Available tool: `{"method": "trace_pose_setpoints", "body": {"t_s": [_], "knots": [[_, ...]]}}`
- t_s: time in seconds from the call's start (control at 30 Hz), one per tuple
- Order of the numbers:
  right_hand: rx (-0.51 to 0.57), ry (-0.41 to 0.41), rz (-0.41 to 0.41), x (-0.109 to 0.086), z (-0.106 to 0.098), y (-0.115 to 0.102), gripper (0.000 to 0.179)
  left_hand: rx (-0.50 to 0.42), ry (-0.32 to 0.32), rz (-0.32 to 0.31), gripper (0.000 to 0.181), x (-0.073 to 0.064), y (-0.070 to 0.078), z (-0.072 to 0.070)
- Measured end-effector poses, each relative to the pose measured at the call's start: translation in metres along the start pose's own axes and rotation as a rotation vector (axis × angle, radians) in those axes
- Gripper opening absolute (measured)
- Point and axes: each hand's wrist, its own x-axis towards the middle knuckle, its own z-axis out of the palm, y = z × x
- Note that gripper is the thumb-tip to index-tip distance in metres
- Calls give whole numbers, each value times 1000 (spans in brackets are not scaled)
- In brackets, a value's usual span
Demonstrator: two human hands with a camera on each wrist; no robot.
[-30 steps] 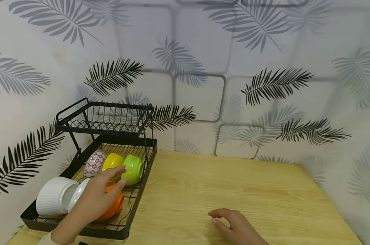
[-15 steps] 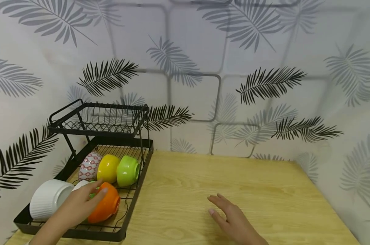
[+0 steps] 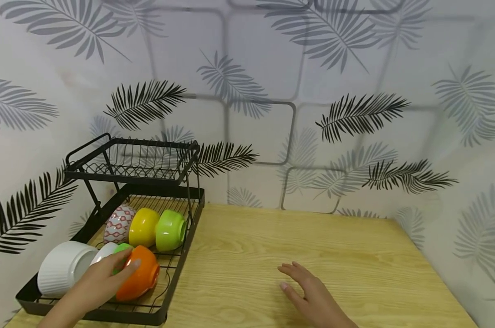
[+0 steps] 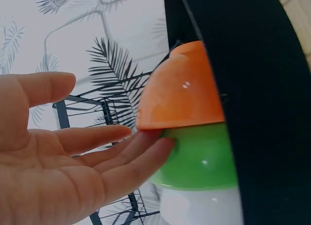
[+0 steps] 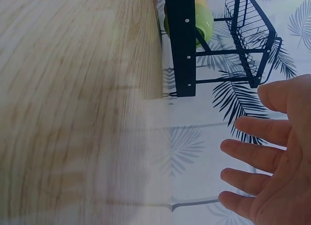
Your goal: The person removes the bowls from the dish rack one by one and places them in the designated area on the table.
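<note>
My left hand (image 3: 101, 280) is over the front row of bowls, its fingers loosely extended. In the left wrist view its fingertips (image 4: 163, 147) are right at the line where an orange bowl (image 4: 180, 94) meets a green bowl (image 4: 199, 159). Both bowls lie on their sides, the green one tucked partly into the orange one's open side. A small white bowl (image 3: 105, 251) follows to the left, then a large ribbed white bowl (image 3: 56, 273). Over the wooden table (image 3: 239, 255), my right hand (image 3: 314, 296) hovers with fingers spread and nothing in it.
The bowls lie in the lower tray of a black two-tier dish rack (image 3: 120, 316). Behind them are a red-patterned bowl (image 3: 118, 225), a yellow bowl (image 3: 143, 228) and a lime bowl (image 3: 168, 232). Above is the wire upper tier (image 3: 132, 180). A leaf-patterned wall (image 3: 263, 132) stands behind.
My left hand has drawn back and down from beside the lime bowl to the orange and green bowls. The right hand has shifted up slightly and its fingers have straightened.
</note>
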Motion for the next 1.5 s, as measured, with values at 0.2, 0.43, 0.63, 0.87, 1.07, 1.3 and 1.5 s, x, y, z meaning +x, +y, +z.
{"method": "trace_pose_setpoints", "body": {"t_s": [0.2,0.43,0.63,0.87,1.07,1.3,1.5], "knots": [[11,4,-1,-2,-1,0,46,-19,-55,-53,69,0,-7,2],[7,5,17,-1,1,1,48,-32,-47,-83,67,3,-11,3],[9,7,3,-1,1,3,47,-93,-62,-84,58,5,-17,5],[4,-5,-8,1,4,5,47,-151,-55,-85,45,6,-26,8],[10,-12,7,0,5,5,49,-191,-22,-66,35,7,-31,10],[11,-14,4,0,4,4,49,-207,-25,-88,36,7,-31,10],[15,-18,-6,0,4,5,48,-220,-21,-111,35,6,-31,9]]}}
